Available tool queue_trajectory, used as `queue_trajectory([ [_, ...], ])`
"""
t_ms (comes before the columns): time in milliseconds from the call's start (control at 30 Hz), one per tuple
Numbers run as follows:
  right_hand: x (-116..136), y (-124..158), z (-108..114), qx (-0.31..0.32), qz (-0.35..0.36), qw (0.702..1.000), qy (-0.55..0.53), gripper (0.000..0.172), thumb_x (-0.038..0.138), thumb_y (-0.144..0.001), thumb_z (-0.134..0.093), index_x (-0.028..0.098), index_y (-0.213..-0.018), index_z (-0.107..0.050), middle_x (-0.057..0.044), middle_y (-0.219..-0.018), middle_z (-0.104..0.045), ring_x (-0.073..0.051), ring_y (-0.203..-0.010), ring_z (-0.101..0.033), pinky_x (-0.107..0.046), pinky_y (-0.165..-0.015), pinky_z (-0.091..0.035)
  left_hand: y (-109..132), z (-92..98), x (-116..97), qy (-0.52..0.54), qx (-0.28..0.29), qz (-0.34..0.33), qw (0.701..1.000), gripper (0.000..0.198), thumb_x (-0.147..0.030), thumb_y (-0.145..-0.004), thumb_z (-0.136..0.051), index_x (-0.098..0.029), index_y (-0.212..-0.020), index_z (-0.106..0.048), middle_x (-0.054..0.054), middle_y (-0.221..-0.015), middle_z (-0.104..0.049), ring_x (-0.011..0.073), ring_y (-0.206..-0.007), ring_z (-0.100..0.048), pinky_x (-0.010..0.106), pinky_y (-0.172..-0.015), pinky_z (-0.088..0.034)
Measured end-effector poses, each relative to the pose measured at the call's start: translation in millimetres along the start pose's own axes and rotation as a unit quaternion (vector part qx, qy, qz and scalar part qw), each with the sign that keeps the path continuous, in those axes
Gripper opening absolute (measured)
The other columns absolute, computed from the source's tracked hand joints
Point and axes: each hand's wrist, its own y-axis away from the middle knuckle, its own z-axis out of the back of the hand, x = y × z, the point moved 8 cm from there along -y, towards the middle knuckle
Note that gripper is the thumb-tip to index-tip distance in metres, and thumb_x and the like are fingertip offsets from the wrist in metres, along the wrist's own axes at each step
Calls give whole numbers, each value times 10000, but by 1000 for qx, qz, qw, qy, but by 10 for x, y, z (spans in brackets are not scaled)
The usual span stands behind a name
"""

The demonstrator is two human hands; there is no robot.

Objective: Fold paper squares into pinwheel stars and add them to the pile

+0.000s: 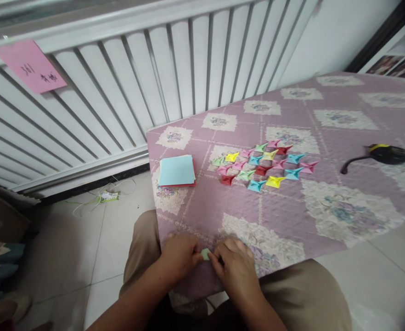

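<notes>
Near the front edge of the table, a small piece of light green folded paper (205, 254) lies between my two hands. My left hand (182, 250) pinches its left end with curled fingers. On the right end, the thumb and fingers of my right hand (235, 257) close over the paper. My fingers cover much of it, so its full shape is hidden. Farther back stand several small folded paper pieces (263, 170) in rows, coloured pink, red, yellow, blue and green. To their left lies a stack of paper sheets (177, 170), light blue on top with red beneath.
A purple flowered tablecloth (202, 207) covers the table. At the right rests a black object with a yellow band and curved stem (388, 154). A white radiator (195, 64) runs behind, carrying a pink note (32, 65). A power strip (109, 196) lies on the floor.
</notes>
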Motion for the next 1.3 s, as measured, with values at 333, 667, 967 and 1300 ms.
queue_trajectory([
  [333,39,-20,39,10,-16,1000,23,190,247,-799,-656,240,-649,-539,-13,-748,-563,-220,-809,-493,-329,-668,-298,212,-235,-93,-74,-146,-148,975,180,-208,-922,-514,-211,-768,-606,-3,-802,-632,182,-780,-567,342,-763,-347],
  [667,71,-1,76,-23,-3,999,29,189,275,-834,-616,225,-666,-547,-17,-754,-583,-212,-814,-515,-324,-697,-332,524,-298,-140,-135,-245,-217,935,213,-275,-934,-520,-227,-1136,-570,38,-1054,-624,203,-903,-557,381,-829,-365],
  [967,344,343,118,-115,153,980,51,262,193,-943,-407,196,-1107,-611,-40,-1030,-669,-200,-974,-558,-352,-904,-346,508,-372,-94,-149,-211,-210,943,304,-294,-918,-548,-250,-1219,-546,43,-1130,-596,208,-982,-538,360,-856,-373],
  [1300,424,529,-6,-83,178,972,125,304,260,-931,-409,193,-1165,-591,-15,-1174,-662,-193,-1077,-542,-374,-992,-240,555,-407,-34,-126,-263,-205,934,322,-388,-902,-565,-278,-1205,-565,22,-1147,-606,204,-986,-528,357,-883,-353],
])
